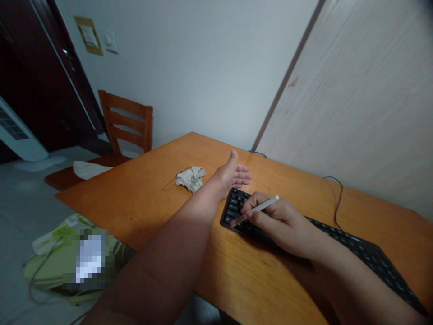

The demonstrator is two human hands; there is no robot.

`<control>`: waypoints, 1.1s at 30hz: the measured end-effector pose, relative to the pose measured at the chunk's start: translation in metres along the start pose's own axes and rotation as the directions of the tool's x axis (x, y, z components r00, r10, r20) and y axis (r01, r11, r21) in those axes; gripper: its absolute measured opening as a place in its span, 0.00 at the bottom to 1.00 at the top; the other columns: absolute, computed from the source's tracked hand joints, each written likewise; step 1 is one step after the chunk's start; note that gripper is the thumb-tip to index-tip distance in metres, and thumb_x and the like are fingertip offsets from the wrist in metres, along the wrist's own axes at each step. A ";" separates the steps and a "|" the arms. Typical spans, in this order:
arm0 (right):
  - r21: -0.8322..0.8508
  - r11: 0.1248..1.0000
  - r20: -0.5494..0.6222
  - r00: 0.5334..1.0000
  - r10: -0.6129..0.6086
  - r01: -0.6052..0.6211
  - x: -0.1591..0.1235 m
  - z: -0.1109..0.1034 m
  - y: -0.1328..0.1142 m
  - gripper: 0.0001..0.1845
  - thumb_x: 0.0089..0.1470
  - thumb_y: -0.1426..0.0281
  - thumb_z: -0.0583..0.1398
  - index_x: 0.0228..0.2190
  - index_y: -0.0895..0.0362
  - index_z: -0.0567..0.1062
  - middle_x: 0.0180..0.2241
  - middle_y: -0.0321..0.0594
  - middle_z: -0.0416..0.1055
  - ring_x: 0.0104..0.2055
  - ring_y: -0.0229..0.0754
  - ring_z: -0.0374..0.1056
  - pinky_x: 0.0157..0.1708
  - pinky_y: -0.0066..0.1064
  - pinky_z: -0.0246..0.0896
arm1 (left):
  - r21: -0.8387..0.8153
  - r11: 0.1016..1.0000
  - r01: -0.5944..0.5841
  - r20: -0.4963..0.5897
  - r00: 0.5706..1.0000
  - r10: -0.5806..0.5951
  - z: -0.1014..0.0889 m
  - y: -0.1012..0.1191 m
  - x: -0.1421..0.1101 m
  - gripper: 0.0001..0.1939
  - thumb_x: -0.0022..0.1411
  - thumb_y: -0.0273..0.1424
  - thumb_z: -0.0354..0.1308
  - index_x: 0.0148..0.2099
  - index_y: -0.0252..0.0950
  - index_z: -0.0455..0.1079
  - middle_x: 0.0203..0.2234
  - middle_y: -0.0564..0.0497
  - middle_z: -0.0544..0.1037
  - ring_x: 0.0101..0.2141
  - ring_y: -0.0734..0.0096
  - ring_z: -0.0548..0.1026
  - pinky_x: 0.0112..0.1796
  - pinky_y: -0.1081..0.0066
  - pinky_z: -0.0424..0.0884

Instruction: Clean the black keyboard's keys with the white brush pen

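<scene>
My right hand (275, 221) is closed round a thin white stick-like tool (255, 210), its tip touching the keys at the left end of a black keyboard (368, 255). The keyboard lies on an orange wooden table (142, 198). My left hand (233, 174) is stretched out just beyond the keyboard's left end, fingers straight and together, thumb raised, holding nothing. A crumpled pale cloth (191, 177) lies on the table to the left of that hand.
The keyboard's black cable (336, 198) loops toward the light wood panel (355, 99) at the right. A wooden chair (126, 122) stands behind the table. A green bag (61, 253) sits on the floor at left, by a dark door (40, 90).
</scene>
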State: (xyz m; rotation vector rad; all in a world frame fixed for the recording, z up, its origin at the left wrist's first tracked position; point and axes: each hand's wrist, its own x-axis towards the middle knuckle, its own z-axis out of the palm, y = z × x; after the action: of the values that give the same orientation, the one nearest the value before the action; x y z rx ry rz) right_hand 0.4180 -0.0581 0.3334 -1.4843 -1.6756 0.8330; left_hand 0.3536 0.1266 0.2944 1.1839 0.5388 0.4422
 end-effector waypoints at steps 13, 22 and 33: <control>0.023 0.997 -0.106 0.992 0.071 -0.069 0.010 -0.007 0.016 0.05 0.65 0.66 0.55 0.37 0.54 0.69 0.32 0.39 0.77 0.33 0.42 0.72 0.34 0.33 0.61 | -0.007 1.000 0.002 -0.003 1.000 -0.002 0.000 0.001 -0.001 0.47 0.60 0.69 0.30 0.48 0.36 0.73 0.49 0.37 0.81 0.49 0.51 0.78 0.49 0.59 0.69; -0.135 0.988 -0.222 0.974 0.045 -0.076 0.013 -0.012 0.024 0.07 0.63 0.66 0.57 0.36 0.55 0.72 0.29 0.38 0.74 0.30 0.41 0.67 0.31 0.32 0.57 | -0.019 1.000 0.004 0.003 1.000 -0.003 -0.001 -0.001 0.002 0.47 0.61 0.69 0.30 0.47 0.37 0.73 0.48 0.38 0.81 0.49 0.51 0.78 0.50 0.58 0.69; -0.188 0.977 -0.352 0.935 0.030 -0.102 0.021 -0.013 0.032 0.09 0.63 0.65 0.56 0.31 0.55 0.71 0.25 0.35 0.68 0.32 0.43 0.69 0.33 0.33 0.60 | -0.033 0.999 0.008 -0.006 1.000 -0.008 -0.001 -0.001 0.003 0.44 0.62 0.68 0.33 0.46 0.36 0.74 0.47 0.37 0.82 0.48 0.51 0.78 0.49 0.58 0.69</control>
State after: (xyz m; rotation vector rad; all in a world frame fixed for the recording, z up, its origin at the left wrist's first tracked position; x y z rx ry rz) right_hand 0.4439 -0.0332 0.3154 -1.7216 -1.4815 0.4069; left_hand 0.3554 0.1284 0.2930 1.1487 0.5391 0.4461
